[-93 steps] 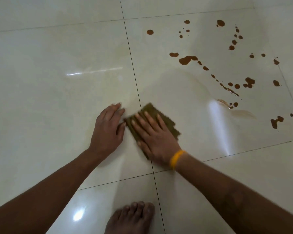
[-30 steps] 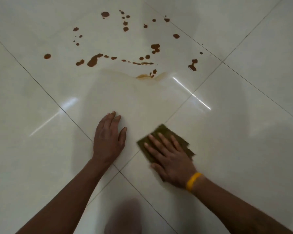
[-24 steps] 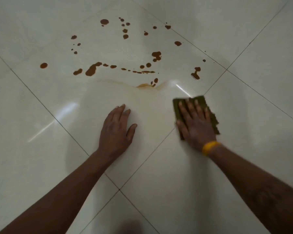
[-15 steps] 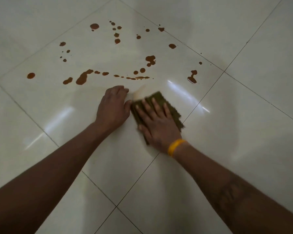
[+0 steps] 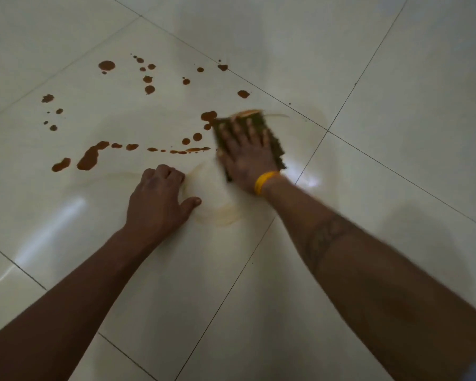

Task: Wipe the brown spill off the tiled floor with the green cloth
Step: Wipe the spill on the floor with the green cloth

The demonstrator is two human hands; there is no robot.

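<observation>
A green cloth (image 5: 270,134) lies flat on the pale tiled floor (image 5: 396,133), pressed down by my right hand (image 5: 245,158), fingers spread; a yellow band circles that wrist. Brown liquid gathers at the cloth's far edge. The brown spill (image 5: 90,158) is scattered in several drops and blotches to the cloth's left and beyond it. My left hand (image 5: 160,200) rests on the floor nearer me, fingers curled under, holding nothing. A faint brown smear ring (image 5: 223,215) marks the wet tile between my hands.
Dark grout lines (image 5: 355,83) cross the glossy tiles diagonally. Light glares off the wet patch (image 5: 311,180) right of my right wrist and off the tile at the left.
My right hand has slid the cloth away from my left hand, forward and to the right, over the blotches there. My left hand's fingers have curled under.
</observation>
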